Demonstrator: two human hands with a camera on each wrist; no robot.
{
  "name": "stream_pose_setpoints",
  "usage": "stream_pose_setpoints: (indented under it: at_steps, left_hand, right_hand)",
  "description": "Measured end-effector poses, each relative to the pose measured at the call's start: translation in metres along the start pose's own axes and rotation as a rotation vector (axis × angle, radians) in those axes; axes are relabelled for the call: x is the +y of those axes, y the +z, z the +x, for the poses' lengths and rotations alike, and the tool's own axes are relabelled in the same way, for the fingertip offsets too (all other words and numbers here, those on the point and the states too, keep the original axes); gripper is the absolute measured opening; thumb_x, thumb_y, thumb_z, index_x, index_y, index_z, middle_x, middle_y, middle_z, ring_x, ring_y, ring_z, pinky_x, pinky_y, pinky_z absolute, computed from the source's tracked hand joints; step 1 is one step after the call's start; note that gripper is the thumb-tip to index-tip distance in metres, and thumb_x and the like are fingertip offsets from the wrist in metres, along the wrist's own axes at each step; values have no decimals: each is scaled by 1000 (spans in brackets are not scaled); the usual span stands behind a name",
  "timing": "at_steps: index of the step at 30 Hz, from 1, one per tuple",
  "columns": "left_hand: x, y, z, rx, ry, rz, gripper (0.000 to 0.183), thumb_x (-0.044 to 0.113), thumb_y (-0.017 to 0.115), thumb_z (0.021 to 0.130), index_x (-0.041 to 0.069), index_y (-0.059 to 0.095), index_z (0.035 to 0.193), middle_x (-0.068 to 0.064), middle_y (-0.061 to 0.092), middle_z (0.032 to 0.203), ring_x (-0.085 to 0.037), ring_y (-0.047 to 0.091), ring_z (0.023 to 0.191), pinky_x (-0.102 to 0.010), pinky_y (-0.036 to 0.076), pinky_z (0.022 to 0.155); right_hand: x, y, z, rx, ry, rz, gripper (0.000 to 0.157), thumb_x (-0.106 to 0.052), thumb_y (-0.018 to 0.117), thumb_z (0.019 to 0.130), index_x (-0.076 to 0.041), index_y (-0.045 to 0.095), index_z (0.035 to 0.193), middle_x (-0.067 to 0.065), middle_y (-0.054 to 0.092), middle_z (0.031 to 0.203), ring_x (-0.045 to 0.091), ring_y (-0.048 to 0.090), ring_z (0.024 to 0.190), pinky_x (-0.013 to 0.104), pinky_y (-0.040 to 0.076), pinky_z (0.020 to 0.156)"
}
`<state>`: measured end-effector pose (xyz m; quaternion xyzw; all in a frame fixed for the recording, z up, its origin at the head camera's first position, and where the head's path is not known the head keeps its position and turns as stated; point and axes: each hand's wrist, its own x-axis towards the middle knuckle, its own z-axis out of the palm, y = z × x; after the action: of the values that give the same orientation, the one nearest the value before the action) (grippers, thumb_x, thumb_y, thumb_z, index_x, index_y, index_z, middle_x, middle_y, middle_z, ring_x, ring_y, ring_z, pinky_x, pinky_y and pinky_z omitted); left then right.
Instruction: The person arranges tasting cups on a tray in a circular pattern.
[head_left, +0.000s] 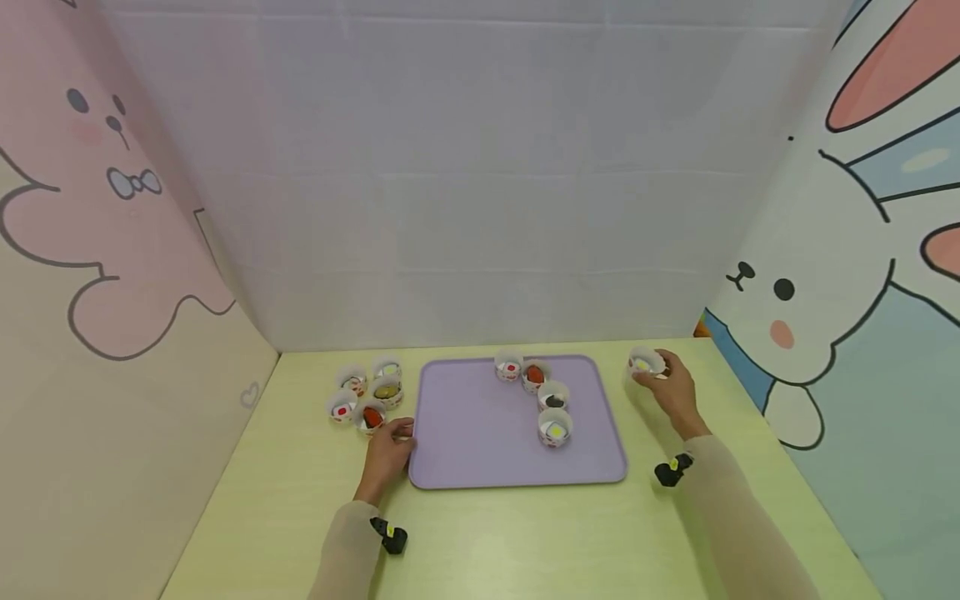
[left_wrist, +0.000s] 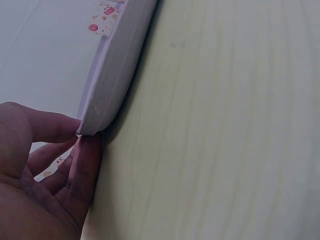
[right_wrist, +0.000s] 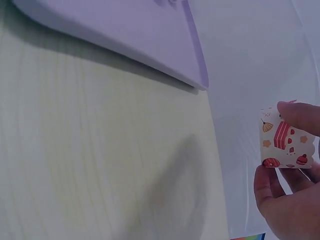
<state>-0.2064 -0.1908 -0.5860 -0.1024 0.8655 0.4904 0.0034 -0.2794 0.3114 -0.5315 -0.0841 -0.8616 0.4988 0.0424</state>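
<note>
My right hand grips a small white paper cup just right of the lilac tray. The right wrist view shows the cup printed with cakes, between thumb and fingers, off the table. At the tray's left edge, my left hand pinches the rim between thumb and fingers, as the left wrist view shows. On the tray's right half stand several similar cups in a bent row, from a cup with a red-and-white item to one with a yellow-and-white item.
Left of the tray, several more cups stand in a cluster, including one with a dark red item close to my left hand. The pale wooden table ends at a white back sheet. Cartoon-printed panels flank both sides.
</note>
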Motion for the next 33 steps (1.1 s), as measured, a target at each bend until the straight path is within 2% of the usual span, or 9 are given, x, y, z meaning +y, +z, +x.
stream_pose_setpoints:
  at_steps: [7,10,18,25,33]
  left_hand:
    - [0,1,0,5,4,-3,38,5,64,86,1,65,123,-16,70,104,-19,66,85,-25,50,66]
    - [0,1,0,6,6,-1,37,4,64,86,1,65,123,-16,70,104,-19,66,85,-25,50,66]
    - [1,1,0,11,14,-1,37,4,64,86,1,66,122,-17,70,103,-19,66,83,-25,50,65]
    - [1,1,0,11,3,-1,37,4,64,86,1,66,123,-17,69,103,-20,66,84,-25,50,66]
    - [1,1,0,11,7,3,38,3,64,85,0,66,123,-17,70,103,-20,66,84,-25,50,66]
  right_hand:
    - [-10,-5,-11,-9,-47,22,73,-32,67,93,-6,32,151,26,44,144,41,51,124,16,44,77]
    - [-13,-6,-15,-15,-76,42,72,-31,67,93,-6,32,151,27,44,144,43,52,124,10,42,74]
    - [-28,-5,-29,-27,-122,41,71,-30,68,92,-6,34,150,26,47,140,40,57,118,10,45,74]
    - [-45,-1,-46,-78,-149,40,72,-29,69,92,-9,34,151,24,50,139,16,60,106,14,49,75]
    - [-57,9,-63,-120,-158,69,72,-26,72,90,-11,35,149,20,52,137,2,59,100,15,51,76]
